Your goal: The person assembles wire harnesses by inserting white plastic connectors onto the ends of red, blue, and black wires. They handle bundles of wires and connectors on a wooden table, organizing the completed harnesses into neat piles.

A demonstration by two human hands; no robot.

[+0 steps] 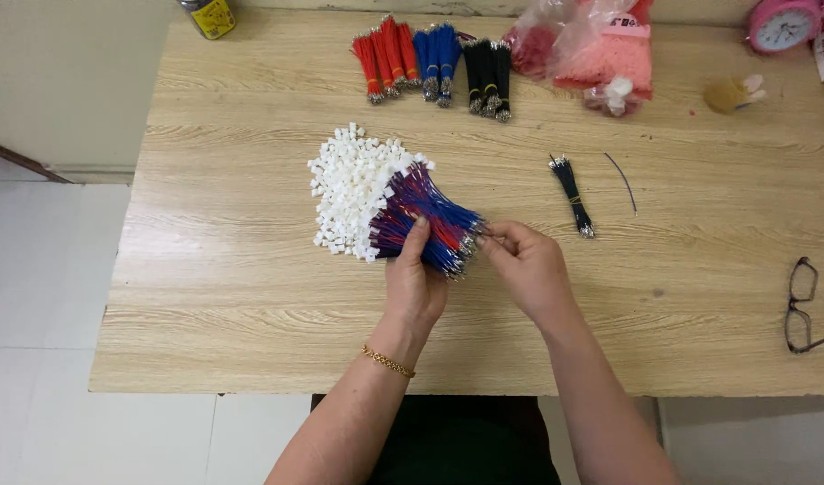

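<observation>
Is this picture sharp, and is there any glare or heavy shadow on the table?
Head view: even, soft light, no glare on the wooden table; only faint shadow under the left hand and wire bundle; the clock at the corner looks slightly soft.

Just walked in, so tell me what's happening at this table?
A person holds a bundle of blue and red wires with white connectors fanned out at one end. The left hand grips the bundle's middle while the right hand picks at its metal-tipped ends. More wire bundles, a pink clock and glasses lie on the table.
</observation>
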